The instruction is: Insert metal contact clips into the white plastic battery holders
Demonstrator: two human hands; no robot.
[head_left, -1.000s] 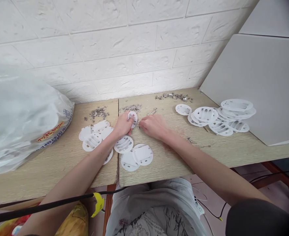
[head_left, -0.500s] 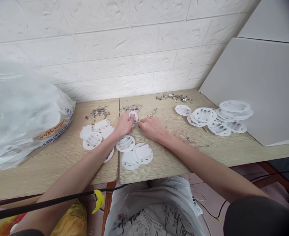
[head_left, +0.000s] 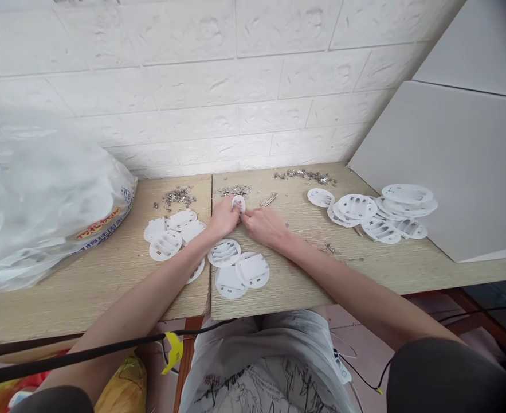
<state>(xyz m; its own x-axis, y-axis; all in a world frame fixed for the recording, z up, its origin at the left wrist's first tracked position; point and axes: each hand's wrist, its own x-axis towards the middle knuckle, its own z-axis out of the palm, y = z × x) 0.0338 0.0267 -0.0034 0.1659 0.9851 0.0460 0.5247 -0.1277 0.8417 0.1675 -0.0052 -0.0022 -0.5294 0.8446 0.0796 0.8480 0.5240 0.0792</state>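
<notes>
Between the fingers of my left hand is a small white round battery case, tipped up with its slotted side partly showing. My right hand is closed, its fingertips against the lower right edge of the case; whatever they pinch is hidden. Just behind the hands lies a heap of small metal contacts. A thin metal strip rests beyond my right knuckles. Closer to me, several white round cases overlap on the table, some slots up and others showing a flat back.
More round cases are stacked at the right, beside a grey panel. Other metal contacts lie in heaps at the left and along the wall. A large plastic bag fills the left side. A black cable crosses below the table edge.
My right hand has closed in on the case, and its fingertips now meet it. The case has tilted and turned slightly in my left hand. The view has shifted a little.
</notes>
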